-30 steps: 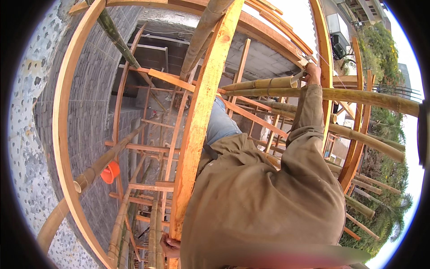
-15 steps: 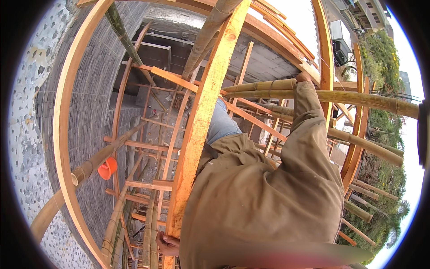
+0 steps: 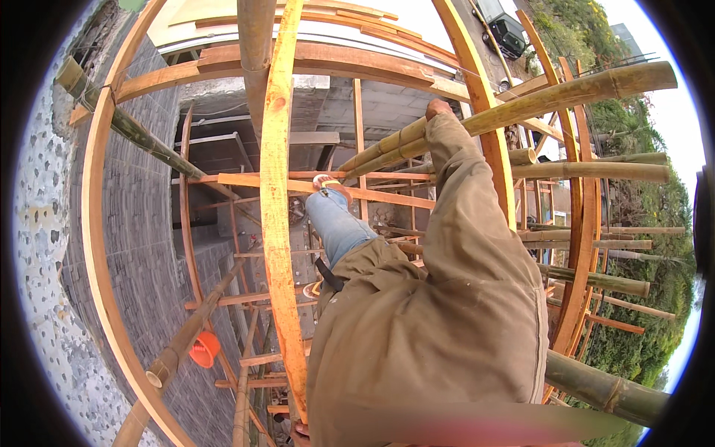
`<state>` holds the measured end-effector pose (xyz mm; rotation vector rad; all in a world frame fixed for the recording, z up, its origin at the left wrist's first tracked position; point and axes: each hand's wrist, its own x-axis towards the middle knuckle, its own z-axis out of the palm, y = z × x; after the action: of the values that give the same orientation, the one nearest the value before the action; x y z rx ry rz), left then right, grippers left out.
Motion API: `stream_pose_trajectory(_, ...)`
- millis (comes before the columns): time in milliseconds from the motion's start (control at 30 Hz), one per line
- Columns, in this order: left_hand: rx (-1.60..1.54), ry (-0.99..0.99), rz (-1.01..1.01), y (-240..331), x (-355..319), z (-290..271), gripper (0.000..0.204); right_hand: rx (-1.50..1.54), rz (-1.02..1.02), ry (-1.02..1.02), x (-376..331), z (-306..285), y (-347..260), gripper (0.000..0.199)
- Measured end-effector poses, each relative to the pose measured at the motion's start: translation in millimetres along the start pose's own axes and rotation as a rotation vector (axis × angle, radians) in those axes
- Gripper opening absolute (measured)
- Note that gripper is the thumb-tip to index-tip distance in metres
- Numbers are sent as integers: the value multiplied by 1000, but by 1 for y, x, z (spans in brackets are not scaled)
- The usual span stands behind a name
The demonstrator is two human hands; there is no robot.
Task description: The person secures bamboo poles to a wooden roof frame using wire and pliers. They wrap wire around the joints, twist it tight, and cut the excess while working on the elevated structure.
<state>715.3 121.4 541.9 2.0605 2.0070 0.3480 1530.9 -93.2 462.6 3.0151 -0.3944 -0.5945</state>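
My right hand (image 3: 438, 109) reaches far forward at the end of my stretched brown sleeve, its fingers closed over a thick bamboo pole (image 3: 551, 104) that slants across the scaffold. Only a little of my left hand (image 3: 300, 433) shows at the bottom, by the lower end of a long upright timber (image 3: 275, 186); its fingers curl against the wood and my jacket hides the rest. Ahead of my body, a sandalled foot (image 3: 333, 186) of mine is at a thin wooden crossbar (image 3: 387, 198). Part of my other foot (image 3: 311, 290) shows beside the upright timber.
Curved-looking timber posts (image 3: 97, 246) and bamboo poles surround me. An orange bucket (image 3: 204, 349) hangs low at the left, near a grey tiled wall (image 3: 156, 246). A timber beam (image 3: 320, 59) crosses ahead. Pole ends (image 3: 618, 387) jut out at the right, towards trees.
My view has swung, and the upright timber stands straighter in it. My sandalled foot and lower leg have come into sight. Both hands stay on the scaffold; less of the left one shows.
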Motion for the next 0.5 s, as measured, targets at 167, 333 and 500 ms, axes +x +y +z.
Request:
stream_pose_trajectory(167,82,-49,-70,20,-5,-16,57,-227,-144,-70,59,21,19,36)
stream_pose_trajectory(333,-264,0,-68,33,-17,-26,41,-368,-553,141,25,14,8,28)
stream_pose_trajectory(500,-21,156,-18,31,-24,-32,41,379,-1066,-437,-158,-51,-53,29)
